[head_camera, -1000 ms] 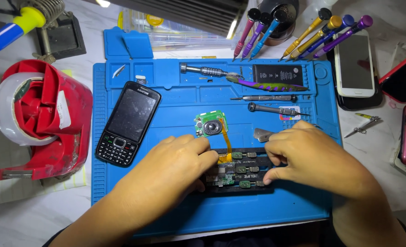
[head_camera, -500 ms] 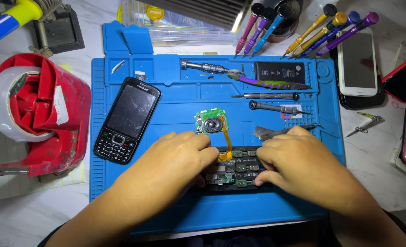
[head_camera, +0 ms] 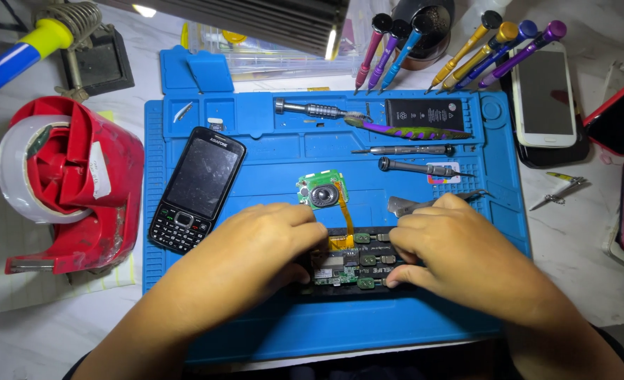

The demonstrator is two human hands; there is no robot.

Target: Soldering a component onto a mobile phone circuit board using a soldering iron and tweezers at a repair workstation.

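Observation:
A dark circuit board sits in a black holder at the front of the blue work mat. My left hand grips the board's left end with curled fingers. At the right end, my right hand presses the board with its fingertips. An orange flex cable runs from the board up to a small green speaker module. Metal tweezers lie just behind my right hand, partly hidden by it. Much of the board is covered by my hands.
A black keypad phone lies left on the mat, screwdrivers and a battery at its back. A red tape dispenser stands left of the mat. Phones and upright screwdrivers fill the right and back.
Both hands stay on the circuit board; my right hand has drawn slightly closer to its right end. The view has shifted a little.

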